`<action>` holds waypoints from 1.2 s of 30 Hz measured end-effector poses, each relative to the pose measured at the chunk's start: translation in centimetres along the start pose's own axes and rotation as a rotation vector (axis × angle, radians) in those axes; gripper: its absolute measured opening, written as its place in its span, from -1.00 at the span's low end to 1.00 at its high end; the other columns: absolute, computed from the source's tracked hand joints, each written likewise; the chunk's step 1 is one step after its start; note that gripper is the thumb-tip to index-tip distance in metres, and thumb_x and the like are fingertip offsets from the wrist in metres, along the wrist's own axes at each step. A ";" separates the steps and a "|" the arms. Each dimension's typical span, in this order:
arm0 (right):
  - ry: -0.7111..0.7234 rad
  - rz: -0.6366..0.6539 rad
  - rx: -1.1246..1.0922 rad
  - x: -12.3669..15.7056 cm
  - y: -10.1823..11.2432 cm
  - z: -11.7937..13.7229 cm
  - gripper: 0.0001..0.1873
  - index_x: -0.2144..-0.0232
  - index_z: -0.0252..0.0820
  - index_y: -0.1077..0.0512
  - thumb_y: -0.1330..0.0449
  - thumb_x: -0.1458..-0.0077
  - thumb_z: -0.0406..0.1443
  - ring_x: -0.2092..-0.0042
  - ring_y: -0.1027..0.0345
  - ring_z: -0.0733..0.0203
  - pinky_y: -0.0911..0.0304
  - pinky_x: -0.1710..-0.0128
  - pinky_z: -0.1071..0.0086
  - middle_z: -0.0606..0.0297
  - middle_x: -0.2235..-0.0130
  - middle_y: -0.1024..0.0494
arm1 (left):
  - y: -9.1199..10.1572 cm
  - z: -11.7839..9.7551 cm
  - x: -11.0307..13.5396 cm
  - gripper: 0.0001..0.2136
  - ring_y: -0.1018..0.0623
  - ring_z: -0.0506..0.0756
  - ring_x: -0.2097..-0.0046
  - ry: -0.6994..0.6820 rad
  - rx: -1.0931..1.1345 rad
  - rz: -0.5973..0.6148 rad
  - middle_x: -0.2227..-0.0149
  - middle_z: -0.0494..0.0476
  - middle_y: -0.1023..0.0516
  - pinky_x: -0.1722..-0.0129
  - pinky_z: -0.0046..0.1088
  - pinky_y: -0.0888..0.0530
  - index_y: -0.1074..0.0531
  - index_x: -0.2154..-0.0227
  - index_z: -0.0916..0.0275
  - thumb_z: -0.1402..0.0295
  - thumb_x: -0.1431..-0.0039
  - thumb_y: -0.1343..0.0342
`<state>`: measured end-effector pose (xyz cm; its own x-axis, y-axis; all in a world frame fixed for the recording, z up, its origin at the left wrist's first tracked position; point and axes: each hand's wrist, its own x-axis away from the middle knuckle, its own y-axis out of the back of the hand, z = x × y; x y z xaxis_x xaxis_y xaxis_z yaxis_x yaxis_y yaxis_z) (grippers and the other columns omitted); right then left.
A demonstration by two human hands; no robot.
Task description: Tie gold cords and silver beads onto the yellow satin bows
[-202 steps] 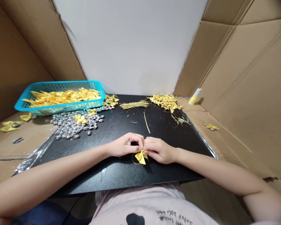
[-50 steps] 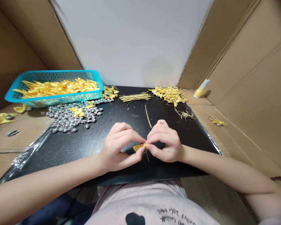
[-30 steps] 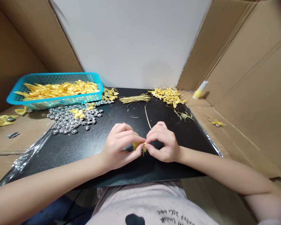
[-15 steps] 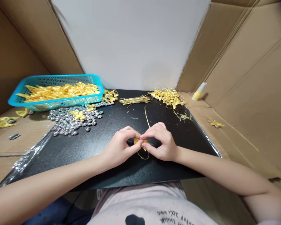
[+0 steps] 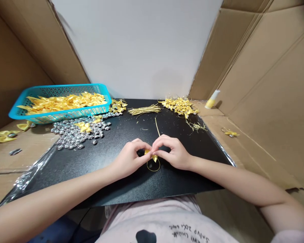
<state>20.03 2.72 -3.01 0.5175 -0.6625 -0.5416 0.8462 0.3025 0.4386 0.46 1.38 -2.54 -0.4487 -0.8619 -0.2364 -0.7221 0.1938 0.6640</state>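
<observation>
A yellow ribbon bow (image 5: 154, 158) is pinched between my two hands above the black board, near its front. My left hand (image 5: 134, 154) grips the bow from the left with thumb and forefinger. My right hand (image 5: 171, 152) meets it there, its thumb and forefinger pressed together at the bow's middle. A loop of thin gold cord (image 5: 153, 170) hangs below the bow toward me. The fingertips hide the bow's centre, so what the right fingers pinch is partly covered. Beyond my right hand a single gold cord (image 5: 157, 126) lies on the board.
A turquoise basket (image 5: 63, 115) of yellow bows stands at the back left. Silver beads (image 5: 73, 135) spread before it. A bundle of gold cords (image 5: 145, 109) lies at the back, with finished-looking bows (image 5: 179, 106) and cord scraps (image 5: 196, 126) to its right. A white-and-yellow cone (image 5: 212, 99) stands on cardboard.
My right fingers have drawn closer together at the bow, and the hand has shifted slightly left. The cord loop below shows rounder and fuller. The view has tilted slightly.
</observation>
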 end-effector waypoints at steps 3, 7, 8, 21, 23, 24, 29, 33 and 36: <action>-0.115 -0.051 -0.154 0.0 -0.1 -0.3 -0.90 0.43 -0.22 -0.48 -0.27 -0.10 -0.30 0.35 -0.43 0.26 -0.35 0.29 0.36 0.28 0.41 -0.56 | -0.1 0.2 -0.2 -0.77 -0.50 0.09 0.31 0.057 0.073 0.078 0.43 0.06 -0.57 0.32 -0.44 -0.38 -0.56 0.46 0.21 0.21 -0.17 -0.10; -0.247 -0.109 -0.383 -0.1 -0.3 -0.7 -0.83 0.43 -0.22 -0.48 -0.33 -0.02 -0.23 0.40 -0.48 0.27 -0.41 0.31 0.36 0.31 0.44 -0.58 | -0.2 0.2 -0.5 -0.70 -0.48 0.05 0.37 0.151 0.336 0.199 0.46 0.06 -0.55 0.33 -0.47 -0.36 -0.53 0.46 0.28 0.18 -0.20 -0.05; -0.281 -0.126 -0.443 -0.1 -0.3 -0.7 -0.82 0.43 -0.21 -0.48 -0.35 0.00 -0.22 0.40 -0.49 0.28 -0.43 0.31 0.36 0.32 0.43 -0.59 | -0.2 0.2 -0.5 -0.70 -0.48 0.04 0.38 0.171 0.396 0.221 0.46 0.06 -0.55 0.33 -0.47 -0.36 -0.53 0.45 0.29 0.17 -0.19 -0.05; -0.401 -0.203 -0.621 -0.7 0.1 -0.3 -0.81 0.45 -0.17 -0.46 -0.40 0.11 -0.27 0.42 -0.53 0.29 -0.47 0.29 0.38 0.38 0.44 -0.61 | 0.0 0.0 -0.6 -0.80 -0.50 0.07 0.27 0.150 0.419 0.089 0.35 0.08 -0.57 0.20 -0.44 -0.38 -0.56 0.39 0.27 0.28 -0.16 -0.09; -0.408 -0.192 -0.609 -0.6 0.0 -0.3 -0.81 0.45 -0.17 -0.48 -0.41 0.13 -0.29 0.37 -0.54 0.27 -0.46 0.23 0.35 0.36 0.41 -0.61 | -0.1 0.2 -0.5 -0.80 -0.49 0.07 0.27 0.109 0.391 0.052 0.34 0.10 -0.55 0.23 -0.45 -0.38 -0.57 0.39 0.27 0.28 -0.16 -0.10; -0.409 -0.185 -0.601 -0.6 0.0 -0.3 -0.82 0.45 -0.18 -0.49 -0.42 0.14 -0.29 0.35 -0.54 0.27 -0.46 0.20 0.34 0.36 0.40 -0.61 | -0.2 0.3 -0.5 -0.81 -0.49 0.06 0.28 0.098 0.391 0.039 0.33 0.10 -0.55 0.24 -0.45 -0.38 -0.57 0.37 0.27 0.28 -0.15 -0.11; -0.359 -0.173 -0.556 -0.4 0.0 -0.5 -0.86 0.45 -0.15 -0.56 -0.41 0.13 -0.29 0.34 -0.52 0.25 -0.46 0.20 0.31 0.34 0.40 -0.60 | -0.3 0.5 -0.1 -0.81 -0.49 0.05 0.34 0.155 0.407 -0.002 0.36 0.10 -0.57 0.30 -0.47 -0.40 -0.54 0.28 0.29 0.28 -0.10 -0.17; -0.276 -0.216 -0.548 -0.4 0.0 -0.6 -0.89 0.48 -0.12 -0.57 -0.43 0.15 -0.30 0.37 -0.51 0.28 -0.47 0.26 0.34 0.35 0.41 -0.58 | 0.0 0.0 0.1 -0.84 -0.45 0.02 0.39 0.110 0.271 -0.041 0.44 0.06 -0.55 0.35 -0.49 -0.36 -0.54 0.38 0.28 0.28 -0.11 -0.17; -0.283 -0.241 -0.577 -0.5 -0.1 -0.3 -0.88 0.50 -0.13 -0.57 -0.44 0.17 -0.29 0.43 -0.51 0.28 -0.48 0.33 0.36 0.35 0.44 -0.59 | 0.2 -0.2 0.0 -0.84 -0.46 0.02 0.39 0.086 0.202 -0.051 0.43 0.06 -0.56 0.35 -0.50 -0.35 -0.54 0.40 0.27 0.30 -0.13 -0.15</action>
<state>19.79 3.22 -3.01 0.3194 -0.8871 -0.3332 0.9064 0.3886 -0.1657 0.40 1.30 -2.33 -0.3690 -0.9079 -0.1990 -0.8374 0.2319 0.4949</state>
